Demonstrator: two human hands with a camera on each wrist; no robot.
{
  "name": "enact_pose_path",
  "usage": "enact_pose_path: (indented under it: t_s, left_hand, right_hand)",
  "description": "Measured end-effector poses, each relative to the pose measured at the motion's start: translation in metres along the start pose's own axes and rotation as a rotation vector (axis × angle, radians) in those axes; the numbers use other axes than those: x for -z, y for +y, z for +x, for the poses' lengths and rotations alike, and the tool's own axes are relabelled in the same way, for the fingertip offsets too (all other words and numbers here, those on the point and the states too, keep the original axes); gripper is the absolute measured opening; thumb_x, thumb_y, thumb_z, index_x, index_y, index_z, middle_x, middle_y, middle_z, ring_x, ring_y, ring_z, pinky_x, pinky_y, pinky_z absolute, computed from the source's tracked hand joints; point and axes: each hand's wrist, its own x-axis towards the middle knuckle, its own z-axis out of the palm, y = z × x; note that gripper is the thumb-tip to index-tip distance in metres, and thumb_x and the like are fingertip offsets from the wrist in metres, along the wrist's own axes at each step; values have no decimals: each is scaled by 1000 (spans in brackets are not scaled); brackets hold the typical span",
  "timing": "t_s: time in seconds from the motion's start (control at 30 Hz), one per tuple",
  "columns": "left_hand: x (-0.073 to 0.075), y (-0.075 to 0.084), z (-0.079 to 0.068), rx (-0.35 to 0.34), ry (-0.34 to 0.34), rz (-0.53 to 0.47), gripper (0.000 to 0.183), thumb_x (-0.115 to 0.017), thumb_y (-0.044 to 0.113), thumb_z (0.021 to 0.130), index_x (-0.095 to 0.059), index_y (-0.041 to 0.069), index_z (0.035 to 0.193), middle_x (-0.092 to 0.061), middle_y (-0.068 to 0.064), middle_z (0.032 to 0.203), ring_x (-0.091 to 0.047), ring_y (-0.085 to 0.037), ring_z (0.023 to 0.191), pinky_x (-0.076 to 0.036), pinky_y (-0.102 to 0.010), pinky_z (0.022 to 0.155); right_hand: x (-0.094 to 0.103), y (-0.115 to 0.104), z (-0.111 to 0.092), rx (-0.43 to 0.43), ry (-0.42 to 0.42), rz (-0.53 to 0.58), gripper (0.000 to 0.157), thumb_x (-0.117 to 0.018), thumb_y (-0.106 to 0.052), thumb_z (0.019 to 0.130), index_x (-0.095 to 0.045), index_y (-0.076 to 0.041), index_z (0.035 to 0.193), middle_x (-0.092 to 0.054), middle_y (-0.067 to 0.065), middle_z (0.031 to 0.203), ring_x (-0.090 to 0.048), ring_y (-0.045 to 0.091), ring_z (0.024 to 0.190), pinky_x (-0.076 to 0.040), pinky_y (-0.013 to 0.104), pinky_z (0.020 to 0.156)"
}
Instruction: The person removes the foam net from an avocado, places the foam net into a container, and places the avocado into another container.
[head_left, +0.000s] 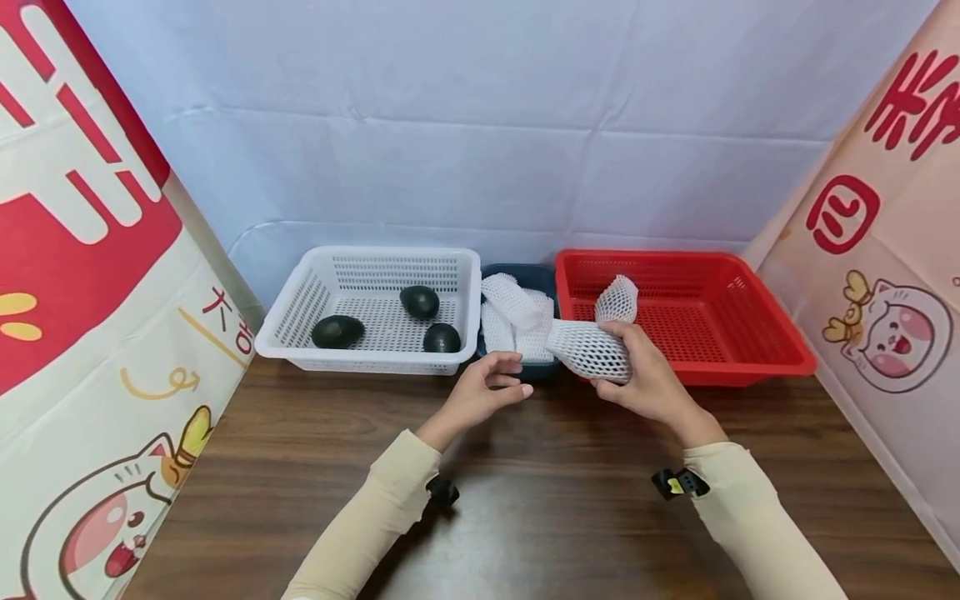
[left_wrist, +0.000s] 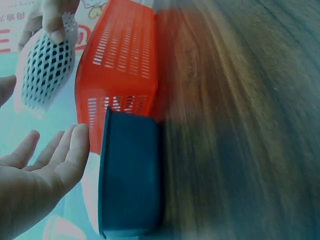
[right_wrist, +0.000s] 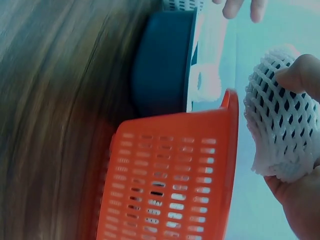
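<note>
My right hand [head_left: 651, 379] grips an avocado in a white foam net [head_left: 588, 348] above the near left rim of the red basket. Dark skin shows through the mesh in the right wrist view, where thumb and fingers hold the netted avocado [right_wrist: 282, 117] from either side. My left hand [head_left: 482, 393] is just left of it, fingers loosely bent and holding nothing, close to the front of the dark blue bin [head_left: 557, 367]. Loose white foam nets [head_left: 517, 308] fill that bin. Another foam-netted piece [head_left: 617, 302] sits in the left part of the red basket [head_left: 750, 367].
A white basket [head_left: 360, 358] stands left of the bin, with three bare dark avocados [head_left: 337, 332] inside. All the containers line up along the back of the brown wooden table [head_left: 525, 517]. A pale cloth [head_left: 450, 125] hangs behind, and printed banners flank both sides.
</note>
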Motion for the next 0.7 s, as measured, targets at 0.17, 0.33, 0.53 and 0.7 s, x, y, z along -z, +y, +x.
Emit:
enact_pose_path:
  t_s: [0.17,0.33,0.53,0.7]
  left_hand:
    - [7,-9,-4,17,14,-66,48,-67,4,83,-48,-8,125,-54,-24,117,-57,-36,102,-50,-31,77]
    - [15,-26,0,45,19,-137,49,-66,3,83,-48,-3,128,-53,-20,119,-57,-33,104,-50,-37,78]
    - [18,-37,6,82,26,-243,49,-64,8,86,-47,0,131,-49,-25,125,-59,-24,102,-46,-49,83]
    - [14,-38,8,96,32,-348,50,-64,9,86,-45,-3,131,-51,-23,122,-59,-23,98,-46,-50,83]
  right_hand:
    - [-7,-6,0,62,-8,-7,80,-83,-3,60,-42,-4,129,-47,12,120,-46,24,104,-40,42,86]
    - [-15,-11,0,118,-33,0,77,-81,-7,62,-43,-4,129,-45,11,124,-45,23,108,-36,32,92]
    - [-28,-13,-2,154,-55,14,74,-79,-8,61,-45,-2,127,-47,11,125,-45,23,109,-35,30,94]
    - [-37,-18,-3,144,-89,52,74,-79,-7,63,-45,-4,128,-47,11,126,-46,23,108,-41,40,89]
